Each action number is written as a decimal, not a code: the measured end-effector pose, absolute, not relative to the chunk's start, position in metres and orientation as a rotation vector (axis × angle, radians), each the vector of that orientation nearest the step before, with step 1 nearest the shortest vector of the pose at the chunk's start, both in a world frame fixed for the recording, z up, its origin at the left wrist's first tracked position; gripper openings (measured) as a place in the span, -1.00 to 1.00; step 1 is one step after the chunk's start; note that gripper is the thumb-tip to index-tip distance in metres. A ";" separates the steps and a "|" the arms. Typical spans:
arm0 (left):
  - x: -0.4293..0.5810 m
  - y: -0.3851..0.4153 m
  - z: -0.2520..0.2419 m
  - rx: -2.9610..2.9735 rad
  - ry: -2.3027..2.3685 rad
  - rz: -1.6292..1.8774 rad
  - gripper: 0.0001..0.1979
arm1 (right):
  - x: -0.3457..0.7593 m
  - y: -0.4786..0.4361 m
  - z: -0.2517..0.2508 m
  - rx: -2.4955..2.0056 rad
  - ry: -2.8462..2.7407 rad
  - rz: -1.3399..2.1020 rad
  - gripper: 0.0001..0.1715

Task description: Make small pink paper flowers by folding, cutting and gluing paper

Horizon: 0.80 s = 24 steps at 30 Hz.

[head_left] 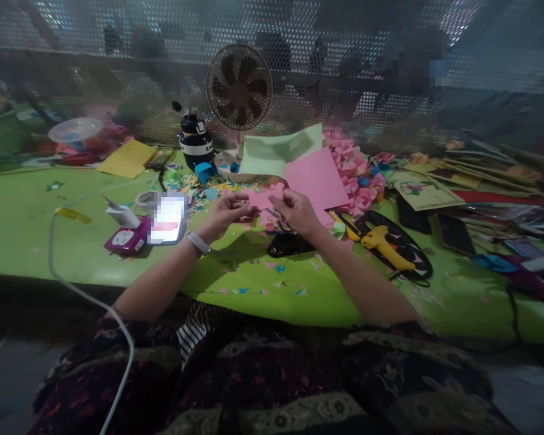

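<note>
A small pink piece of paper (259, 198) is pinched between both hands above the green table. My left hand (222, 216) has its fingers closed on the left side of the paper, and a white band circles that wrist. On the right side, my right hand (298, 211) grips the same paper with thumb and fingers. A thin metallic edge shows beneath the right fingers; what it belongs to is hidden. Under that hand lies a shiny black object (290, 245). Behind it rest a large pink sheet (317, 181) and a pale green sheet (278, 151).
A yellow glue gun (387, 246) lies on a black oval tray (419, 254). Folded pink paper pieces (351, 172) are heaped behind. A lit phone (167, 219), purple box (126, 237), black bottle (196, 144) and fan (239, 87) stand around. A white cable (127, 338) crosses the front edge.
</note>
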<state>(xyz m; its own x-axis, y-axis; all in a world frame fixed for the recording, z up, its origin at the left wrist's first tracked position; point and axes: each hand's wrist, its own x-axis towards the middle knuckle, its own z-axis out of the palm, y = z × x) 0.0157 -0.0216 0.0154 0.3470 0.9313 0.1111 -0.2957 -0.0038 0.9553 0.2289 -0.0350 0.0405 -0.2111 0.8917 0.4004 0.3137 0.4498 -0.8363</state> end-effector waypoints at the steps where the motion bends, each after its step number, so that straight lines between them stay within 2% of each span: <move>1: 0.016 -0.022 0.016 1.186 0.703 1.108 -0.55 | 0.228 -0.036 0.042 -1.035 -1.736 0.811 -0.33; 11: 0.016 -0.024 0.018 1.238 0.724 1.153 -0.57 | 0.223 -0.041 0.043 -1.020 -1.437 1.361 -0.49; 19: 0.015 -0.022 0.018 1.255 0.746 1.137 -0.58 | 0.223 -0.044 0.048 -1.055 -1.455 1.378 -0.63; 24: 0.010 -0.018 0.021 1.236 0.742 1.159 -0.55 | 0.234 -0.037 0.051 -1.070 -1.484 1.417 -0.63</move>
<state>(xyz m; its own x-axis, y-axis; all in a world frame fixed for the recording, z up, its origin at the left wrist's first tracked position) 0.0098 -0.0175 0.0205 0.2939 0.9443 0.1482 -0.2607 -0.0699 0.9629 0.2341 -0.0369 0.0507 -0.3178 0.9481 -0.0025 0.0465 0.0130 -0.9988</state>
